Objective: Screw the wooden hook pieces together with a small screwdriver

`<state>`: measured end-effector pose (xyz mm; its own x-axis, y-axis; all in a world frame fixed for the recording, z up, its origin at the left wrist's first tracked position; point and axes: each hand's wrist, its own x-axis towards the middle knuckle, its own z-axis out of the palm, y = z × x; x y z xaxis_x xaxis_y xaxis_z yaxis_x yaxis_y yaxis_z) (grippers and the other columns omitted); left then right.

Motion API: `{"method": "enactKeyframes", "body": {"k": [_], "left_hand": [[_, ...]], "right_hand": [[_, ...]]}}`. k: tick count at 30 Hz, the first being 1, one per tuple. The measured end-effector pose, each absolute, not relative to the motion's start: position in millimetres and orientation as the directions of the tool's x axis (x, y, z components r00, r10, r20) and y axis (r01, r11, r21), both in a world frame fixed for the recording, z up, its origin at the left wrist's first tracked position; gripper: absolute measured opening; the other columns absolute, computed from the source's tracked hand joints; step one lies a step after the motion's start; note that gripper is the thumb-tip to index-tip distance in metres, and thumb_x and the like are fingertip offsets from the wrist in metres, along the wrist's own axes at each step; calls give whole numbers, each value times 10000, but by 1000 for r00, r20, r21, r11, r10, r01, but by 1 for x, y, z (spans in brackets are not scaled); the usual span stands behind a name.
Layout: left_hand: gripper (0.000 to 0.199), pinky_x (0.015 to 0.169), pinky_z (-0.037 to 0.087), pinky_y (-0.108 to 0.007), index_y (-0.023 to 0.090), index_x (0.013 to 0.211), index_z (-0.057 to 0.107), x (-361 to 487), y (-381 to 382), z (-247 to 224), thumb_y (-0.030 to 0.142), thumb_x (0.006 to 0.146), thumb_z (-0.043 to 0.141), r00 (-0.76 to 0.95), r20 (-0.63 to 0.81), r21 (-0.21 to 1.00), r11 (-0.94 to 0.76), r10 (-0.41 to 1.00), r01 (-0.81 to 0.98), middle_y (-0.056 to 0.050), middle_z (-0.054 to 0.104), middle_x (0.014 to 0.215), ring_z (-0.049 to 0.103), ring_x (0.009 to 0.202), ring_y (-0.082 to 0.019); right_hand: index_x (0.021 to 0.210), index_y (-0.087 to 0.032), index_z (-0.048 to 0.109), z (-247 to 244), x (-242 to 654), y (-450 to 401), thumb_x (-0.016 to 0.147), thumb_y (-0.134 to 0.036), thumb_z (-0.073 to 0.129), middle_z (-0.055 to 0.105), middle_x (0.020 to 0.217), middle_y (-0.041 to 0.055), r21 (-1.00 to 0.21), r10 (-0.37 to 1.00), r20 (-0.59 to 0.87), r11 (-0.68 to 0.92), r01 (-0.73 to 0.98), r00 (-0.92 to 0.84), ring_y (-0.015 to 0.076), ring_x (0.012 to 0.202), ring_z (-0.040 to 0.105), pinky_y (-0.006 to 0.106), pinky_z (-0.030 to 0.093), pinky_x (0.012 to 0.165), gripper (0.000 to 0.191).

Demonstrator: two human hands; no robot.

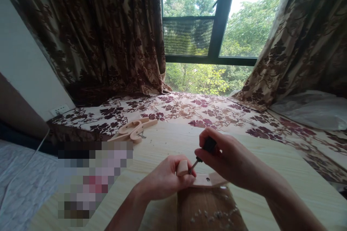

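A screwdriver [209, 145] with a black handle is gripped in my right hand [230, 158], its shaft slanting down to the left. The tip meets a pale wooden piece [202, 179] beside my left fingers. My left hand [166, 175] is closed on this piece near a raised rounded block [182, 168], which seems to belong to it. A dark hole shows in the flat part of the piece, right of the tip. Beneath it lies a brown wooden board [207, 209] with several small screws scattered on top. Part of the piece is hidden by my right hand.
Curved wooden parts [135, 128] lie at the back left of the light wooden tabletop [168, 133], with small screws nearby. A blurred-out area covers the table's left side. Behind are a floral cloth [184, 106], curtains [108, 36], a window and a plastic bag [311, 108].
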<state>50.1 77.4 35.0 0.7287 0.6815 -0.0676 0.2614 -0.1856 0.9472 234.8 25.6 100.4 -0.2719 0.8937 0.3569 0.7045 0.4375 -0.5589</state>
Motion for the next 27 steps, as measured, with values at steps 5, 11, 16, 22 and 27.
{"method": "enactKeyframes", "body": {"k": [5,11,16,22,27], "left_hand": [[66,557,307,-227,172,740,553,51,76,37,224,724,590,710,-58,946,-189,701,264,38,511,675,411,630,-101],[120,545,290,-222,174,774,529,49,78,35,219,693,606,760,-76,968,-136,645,212,54,445,666,371,620,-95],[195,570,311,-215,166,815,521,48,80,32,239,679,641,803,-66,984,-95,592,151,54,444,700,382,644,-94],[314,675,405,-227,184,970,556,44,80,36,246,688,678,791,-24,976,-158,611,151,43,537,778,512,771,-136],[499,986,376,-324,296,1223,455,32,62,44,201,765,630,633,271,776,-554,725,302,0,524,1226,478,1136,-184]], "right_hand": [[801,-208,469,112,232,27,810,-219,567,509,627,-54,-447,874,373,463,766,-311,85,537,391,217,300,491,98],[791,-201,478,121,226,24,797,-207,562,505,598,-54,-338,881,331,444,830,-337,87,515,348,232,259,480,84],[763,-197,525,132,224,19,790,-211,579,534,596,-48,-306,882,277,456,835,-380,79,514,377,217,263,475,61],[776,-196,592,146,226,18,813,-243,567,561,605,-32,-229,875,160,483,845,-456,76,508,389,220,243,459,64],[781,-189,583,146,227,19,813,-259,576,577,620,-27,-208,878,150,478,854,-455,76,521,407,216,259,473,77]]}}
